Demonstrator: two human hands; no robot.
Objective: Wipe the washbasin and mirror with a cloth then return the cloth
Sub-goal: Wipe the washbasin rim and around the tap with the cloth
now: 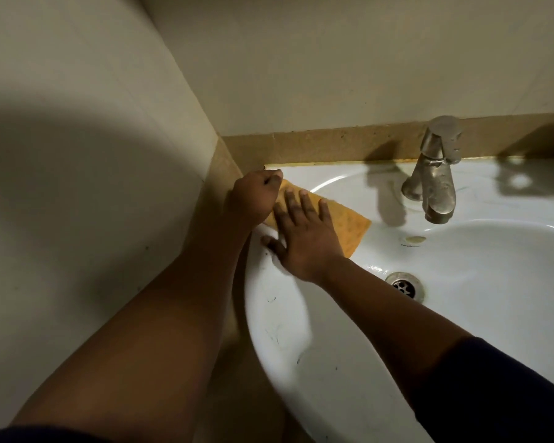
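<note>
An orange cloth lies flat on the back left rim of the white washbasin. My right hand presses on it with straight, spread fingers. My left hand sits at the cloth's far left corner with its fingers curled, seemingly gripping that corner; the grip itself is hidden under the hand. No mirror is in view.
A dull metal tap stands on the rim behind the bowl, and the drain lies in the bowl's bottom. A tan stone ledge runs along the back wall. The tiled side wall stands close on the left.
</note>
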